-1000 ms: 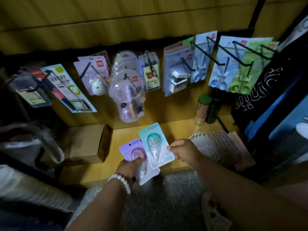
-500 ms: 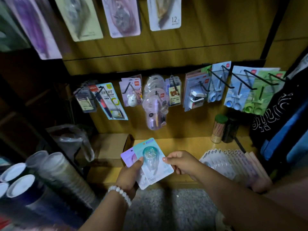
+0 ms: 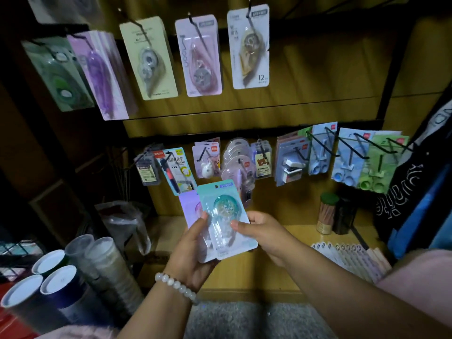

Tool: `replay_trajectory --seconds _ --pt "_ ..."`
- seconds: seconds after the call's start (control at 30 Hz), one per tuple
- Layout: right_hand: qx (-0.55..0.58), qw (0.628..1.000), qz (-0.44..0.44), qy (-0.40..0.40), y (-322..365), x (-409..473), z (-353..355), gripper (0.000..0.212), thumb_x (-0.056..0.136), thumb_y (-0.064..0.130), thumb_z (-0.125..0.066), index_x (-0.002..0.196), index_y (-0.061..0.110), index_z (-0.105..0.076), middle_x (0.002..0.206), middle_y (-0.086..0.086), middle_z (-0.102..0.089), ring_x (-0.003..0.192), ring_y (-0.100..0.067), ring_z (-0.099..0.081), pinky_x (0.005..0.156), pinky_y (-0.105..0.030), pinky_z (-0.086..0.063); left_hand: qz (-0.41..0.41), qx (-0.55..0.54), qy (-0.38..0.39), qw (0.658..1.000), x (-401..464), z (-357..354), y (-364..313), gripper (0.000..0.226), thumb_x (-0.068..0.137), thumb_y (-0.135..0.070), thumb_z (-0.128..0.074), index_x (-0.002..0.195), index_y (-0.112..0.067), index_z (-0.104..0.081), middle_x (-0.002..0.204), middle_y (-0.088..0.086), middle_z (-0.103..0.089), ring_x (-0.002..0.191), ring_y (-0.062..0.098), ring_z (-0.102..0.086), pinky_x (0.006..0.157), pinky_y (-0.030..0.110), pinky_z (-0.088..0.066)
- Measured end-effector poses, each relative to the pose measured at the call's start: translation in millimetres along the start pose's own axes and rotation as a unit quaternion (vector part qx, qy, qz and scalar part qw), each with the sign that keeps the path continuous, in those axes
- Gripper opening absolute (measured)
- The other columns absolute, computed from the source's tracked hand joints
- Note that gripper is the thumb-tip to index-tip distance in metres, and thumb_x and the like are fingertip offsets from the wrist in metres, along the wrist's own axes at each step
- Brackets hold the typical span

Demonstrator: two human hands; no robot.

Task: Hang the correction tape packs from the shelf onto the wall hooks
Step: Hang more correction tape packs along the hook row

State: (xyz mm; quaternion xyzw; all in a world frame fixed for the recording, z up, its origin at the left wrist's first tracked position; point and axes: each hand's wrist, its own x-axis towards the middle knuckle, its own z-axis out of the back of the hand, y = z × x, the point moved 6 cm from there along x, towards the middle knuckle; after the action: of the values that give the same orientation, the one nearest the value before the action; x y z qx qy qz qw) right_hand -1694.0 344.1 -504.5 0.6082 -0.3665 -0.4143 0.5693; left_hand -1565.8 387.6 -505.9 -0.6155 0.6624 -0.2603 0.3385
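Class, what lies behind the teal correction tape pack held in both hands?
A lilac pack shows behind the teal pack's left edge; most of it is covered, so any others stay hidden.

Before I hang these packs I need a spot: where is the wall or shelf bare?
Bare wall runs right of the white pack on the top row. Bare shelf shows between the right hand and the green-lidded jar. The lower row of hooks is crowded.

Count, top rail of wall: 5 hanging correction tape packs [image 3: 199, 57]. Held packs: 2, teal pack [image 3: 223, 216] over lilac pack [image 3: 190, 206]. Scissor packs [image 3: 347, 157] at lower rail's right end: 3. Capped tubes [image 3: 56, 285], lower left: 5.
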Motion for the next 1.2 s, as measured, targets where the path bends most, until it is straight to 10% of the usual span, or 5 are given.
replay_trajectory --seconds 0.13,0.33,0.47,0.73,1.2 --pt "0.033 0.998 0.041 -0.024 27 -10 15 0.008 0.086 0.022 -0.067 0.089 0.015 -0.067 0.089 -0.005 -0.074 0.081 -0.022 -0.067 0.075 -0.036 -0.050 0.054 -0.057 0.069 0.995 -9 -37 -12 0.040 0.096 -0.031 -0.046 0.094 -0.013 -0.081 0.113 0.018 -0.072 0.104 0.037 -0.065 0.104 0.059 -0.042" --pt "0.051 0.990 0.102 -0.079 76 -20 56 0.014 0.086 0.018 -0.067 0.098 0.011 -0.067 0.094 -0.005 -0.075 0.081 -0.018 -0.070 0.069 -0.027 -0.054 0.082 -0.089 0.081 0.989 -7 -84 -32 0.032 0.089 -0.021 -0.051 0.113 -0.002 -0.063 0.108 0.026 -0.071 0.090 0.042 -0.072 0.077 0.065 -0.052" --pt "0.042 0.978 0.155 -0.131 119 -25 85 0.017 0.085 0.019 -0.068 0.099 0.009 -0.065 0.102 -0.015 -0.073 0.086 -0.027 -0.067 0.081 -0.043 -0.052 0.065 -0.058 0.054 0.995 6 -108 -47 0.017 0.095 -0.015 -0.050 0.103 -0.006 -0.061 0.085 0.020 -0.076 0.071 0.035 -0.075 0.057 0.053 -0.060" --pt "0.022 0.927 0.306 -0.218 232 -28 124 0.008 0.086 0.020 -0.067 0.085 0.017 -0.060 0.088 -0.010 -0.068 0.081 -0.027 -0.060 0.070 -0.040 -0.049 -0.007 -0.044 0.078 0.996 31 -145 -81 0.046 0.088 -0.007 -0.058 0.135 -0.006 -0.053 0.111 0.018 -0.071 0.078 0.032 -0.075 0.059 0.047 -0.061" --pt "0.007 0.907 0.324 -0.271 266 -1 146 0.009 0.090 0.030 -0.063 0.087 0.024 -0.057 0.097 -0.002 -0.069 0.082 -0.017 -0.065 0.044 -0.018 -0.045 -0.050 -0.023 0.108 0.993 43 -160 -91 0.050 0.080 -0.006 -0.065 0.129 -0.014 -0.060 0.106 0.012 -0.074 0.081 0.027 -0.075 0.060 0.042 -0.062"
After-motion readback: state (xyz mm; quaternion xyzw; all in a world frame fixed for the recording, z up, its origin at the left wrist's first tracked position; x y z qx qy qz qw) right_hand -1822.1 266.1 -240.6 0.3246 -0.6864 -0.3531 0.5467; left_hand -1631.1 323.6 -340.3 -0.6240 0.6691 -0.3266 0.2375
